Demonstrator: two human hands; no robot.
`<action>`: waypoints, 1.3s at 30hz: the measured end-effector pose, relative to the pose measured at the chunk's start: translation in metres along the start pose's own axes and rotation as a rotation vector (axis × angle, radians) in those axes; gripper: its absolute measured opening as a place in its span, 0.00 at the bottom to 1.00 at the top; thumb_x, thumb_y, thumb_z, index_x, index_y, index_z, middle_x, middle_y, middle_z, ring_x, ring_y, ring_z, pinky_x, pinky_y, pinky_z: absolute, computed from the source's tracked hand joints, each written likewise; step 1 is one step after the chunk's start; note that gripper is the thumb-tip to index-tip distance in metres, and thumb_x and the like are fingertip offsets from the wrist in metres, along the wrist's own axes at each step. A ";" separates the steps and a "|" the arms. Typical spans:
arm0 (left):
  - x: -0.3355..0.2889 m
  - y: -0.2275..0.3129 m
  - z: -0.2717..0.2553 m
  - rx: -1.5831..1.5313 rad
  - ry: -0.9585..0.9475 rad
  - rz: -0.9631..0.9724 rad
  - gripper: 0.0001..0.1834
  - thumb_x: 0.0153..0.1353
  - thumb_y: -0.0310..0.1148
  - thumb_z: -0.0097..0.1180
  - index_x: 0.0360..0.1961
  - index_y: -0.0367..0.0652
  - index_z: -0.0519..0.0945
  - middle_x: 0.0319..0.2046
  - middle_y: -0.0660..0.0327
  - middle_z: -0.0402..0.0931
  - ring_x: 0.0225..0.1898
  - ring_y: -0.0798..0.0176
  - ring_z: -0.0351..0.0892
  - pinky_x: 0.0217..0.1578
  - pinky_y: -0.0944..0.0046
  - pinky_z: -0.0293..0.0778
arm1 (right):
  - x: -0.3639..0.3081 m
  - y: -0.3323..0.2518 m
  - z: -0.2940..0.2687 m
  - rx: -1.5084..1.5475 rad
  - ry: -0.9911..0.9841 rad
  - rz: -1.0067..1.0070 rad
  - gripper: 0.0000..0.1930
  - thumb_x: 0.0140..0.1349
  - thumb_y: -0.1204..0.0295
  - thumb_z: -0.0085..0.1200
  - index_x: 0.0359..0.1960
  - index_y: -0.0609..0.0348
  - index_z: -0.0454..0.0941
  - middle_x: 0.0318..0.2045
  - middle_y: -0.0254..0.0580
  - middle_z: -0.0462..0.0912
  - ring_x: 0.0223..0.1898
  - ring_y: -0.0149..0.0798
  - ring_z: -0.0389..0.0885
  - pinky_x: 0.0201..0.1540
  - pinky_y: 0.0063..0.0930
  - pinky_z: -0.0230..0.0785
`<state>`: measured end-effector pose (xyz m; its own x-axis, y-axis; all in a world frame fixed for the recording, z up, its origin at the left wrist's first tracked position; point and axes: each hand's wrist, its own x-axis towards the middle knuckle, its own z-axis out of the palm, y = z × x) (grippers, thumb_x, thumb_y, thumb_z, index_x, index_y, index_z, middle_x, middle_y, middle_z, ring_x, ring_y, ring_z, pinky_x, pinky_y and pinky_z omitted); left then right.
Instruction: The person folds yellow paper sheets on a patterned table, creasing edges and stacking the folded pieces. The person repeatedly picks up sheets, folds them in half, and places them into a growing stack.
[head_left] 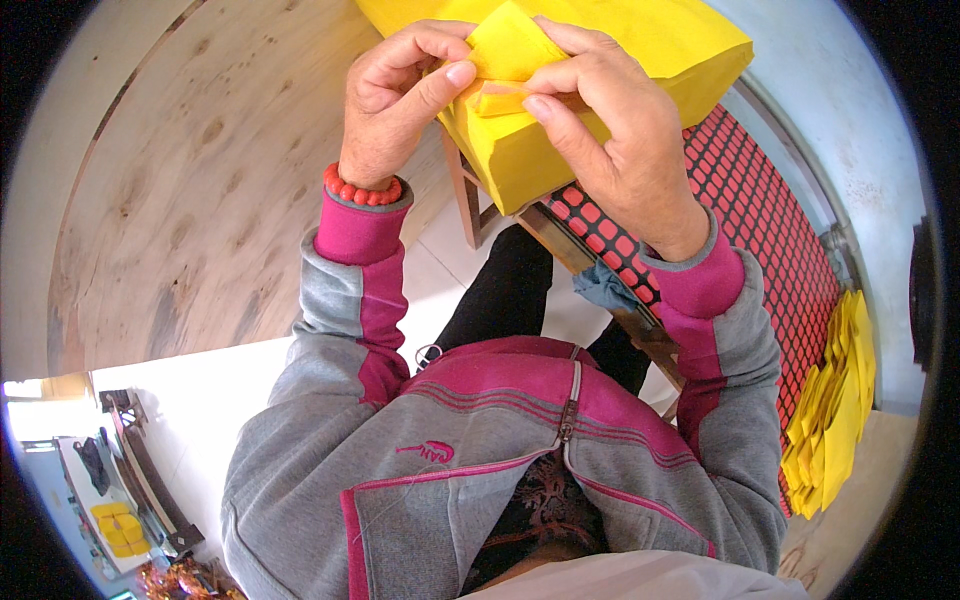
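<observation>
A small folded piece of yellow cloth [512,48] is pinched between my two hands near the top of the view. My left hand [398,100], with a red bead bracelet at the wrist, grips its left side between thumb and fingers. On the other side, my right hand [628,130] pinches the lower right edge, where a fold and a bit of paler pinkish material show. Directly beneath lies a large, boxy yellow cloth form [540,165]. Whether the small piece is joined to it I cannot tell.
A wide plywood panel [200,190] takes up the left side. To the right runs a red and black patterned surface [760,200], with a heap of yellow cloth pieces [832,410] at its near end. A blue-grey cloth [603,286] hangs by the bench edge. Another yellow bundle [122,528] sits lower left.
</observation>
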<state>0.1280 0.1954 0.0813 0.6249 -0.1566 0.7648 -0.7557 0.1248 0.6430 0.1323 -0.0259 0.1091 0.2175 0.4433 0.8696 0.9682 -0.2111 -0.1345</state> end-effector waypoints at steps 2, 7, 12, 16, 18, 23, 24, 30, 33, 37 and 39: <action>0.000 0.000 0.000 0.021 -0.013 0.002 0.04 0.66 0.23 0.56 0.40 0.35 0.80 0.48 0.56 0.81 0.47 0.67 0.78 0.51 0.67 0.73 | -0.002 -0.001 0.000 0.021 -0.009 0.041 0.07 0.59 0.74 0.60 0.37 0.61 0.77 0.47 0.54 0.81 0.48 0.56 0.80 0.51 0.43 0.71; 0.000 0.003 -0.003 -0.006 -0.041 -0.027 0.05 0.66 0.22 0.54 0.40 0.34 0.80 0.49 0.56 0.80 0.47 0.67 0.78 0.51 0.67 0.72 | -0.003 -0.002 -0.002 0.039 -0.030 0.081 0.05 0.63 0.76 0.59 0.38 0.63 0.78 0.52 0.54 0.80 0.44 0.43 0.83 0.48 0.29 0.73; -0.001 0.004 -0.003 -0.032 -0.037 -0.045 0.05 0.66 0.21 0.53 0.40 0.34 0.80 0.50 0.56 0.80 0.48 0.67 0.78 0.51 0.67 0.72 | -0.003 -0.004 -0.002 0.044 -0.042 0.101 0.05 0.64 0.76 0.58 0.39 0.63 0.78 0.51 0.52 0.81 0.43 0.42 0.83 0.47 0.28 0.73; 0.000 0.002 -0.002 0.038 -0.036 -0.011 0.05 0.66 0.21 0.54 0.40 0.34 0.80 0.49 0.56 0.80 0.47 0.67 0.78 0.50 0.68 0.72 | -0.002 -0.004 0.000 0.080 -0.002 0.110 0.06 0.61 0.74 0.60 0.36 0.62 0.78 0.43 0.53 0.82 0.47 0.51 0.82 0.49 0.37 0.72; 0.001 0.003 -0.002 0.024 -0.034 -0.012 0.04 0.66 0.22 0.54 0.39 0.35 0.80 0.49 0.56 0.80 0.47 0.67 0.78 0.50 0.68 0.72 | -0.001 -0.004 0.001 0.095 0.021 0.110 0.07 0.59 0.73 0.61 0.34 0.62 0.78 0.39 0.53 0.82 0.48 0.56 0.81 0.50 0.42 0.71; 0.000 0.004 -0.001 0.027 -0.028 -0.027 0.04 0.66 0.23 0.56 0.39 0.35 0.81 0.48 0.56 0.80 0.47 0.67 0.78 0.50 0.67 0.72 | -0.001 -0.005 0.001 0.075 0.018 0.120 0.07 0.58 0.74 0.62 0.34 0.62 0.78 0.38 0.52 0.82 0.49 0.55 0.81 0.50 0.42 0.72; 0.000 0.004 -0.001 0.011 -0.029 -0.023 0.04 0.66 0.23 0.56 0.39 0.35 0.81 0.48 0.56 0.80 0.47 0.67 0.78 0.50 0.67 0.72 | -0.001 -0.005 0.000 0.083 0.007 0.123 0.06 0.60 0.75 0.61 0.35 0.63 0.78 0.41 0.52 0.82 0.48 0.51 0.82 0.50 0.37 0.72; 0.000 0.003 -0.002 0.030 -0.027 -0.016 0.04 0.66 0.23 0.55 0.39 0.35 0.80 0.48 0.56 0.80 0.47 0.67 0.78 0.50 0.68 0.72 | -0.001 -0.005 -0.001 0.055 -0.015 0.119 0.05 0.61 0.77 0.60 0.36 0.64 0.78 0.44 0.52 0.82 0.49 0.47 0.83 0.50 0.33 0.73; -0.001 0.002 -0.004 0.021 -0.041 -0.037 0.06 0.65 0.21 0.52 0.40 0.34 0.80 0.49 0.55 0.80 0.48 0.66 0.78 0.51 0.67 0.72 | -0.001 -0.006 0.002 0.100 0.033 0.143 0.06 0.57 0.75 0.62 0.34 0.62 0.77 0.36 0.50 0.82 0.49 0.55 0.82 0.50 0.42 0.72; -0.002 0.000 -0.008 -0.030 -0.075 -0.032 0.09 0.60 0.22 0.50 0.41 0.34 0.79 0.52 0.53 0.78 0.51 0.63 0.76 0.54 0.64 0.70 | -0.002 -0.006 0.003 0.096 0.039 0.139 0.06 0.58 0.75 0.61 0.34 0.61 0.77 0.35 0.49 0.81 0.50 0.55 0.81 0.50 0.42 0.72; -0.002 -0.001 -0.009 -0.021 -0.081 -0.022 0.11 0.58 0.23 0.51 0.42 0.34 0.79 0.53 0.52 0.77 0.53 0.61 0.75 0.56 0.63 0.68 | -0.001 -0.006 0.003 0.097 0.037 0.141 0.06 0.58 0.76 0.61 0.34 0.61 0.77 0.35 0.49 0.81 0.50 0.55 0.81 0.50 0.42 0.72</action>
<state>0.1295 0.2047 0.0797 0.6226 -0.2379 0.7455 -0.7373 0.1408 0.6607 0.1266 -0.0227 0.1073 0.3494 0.3828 0.8552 0.9361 -0.1829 -0.3005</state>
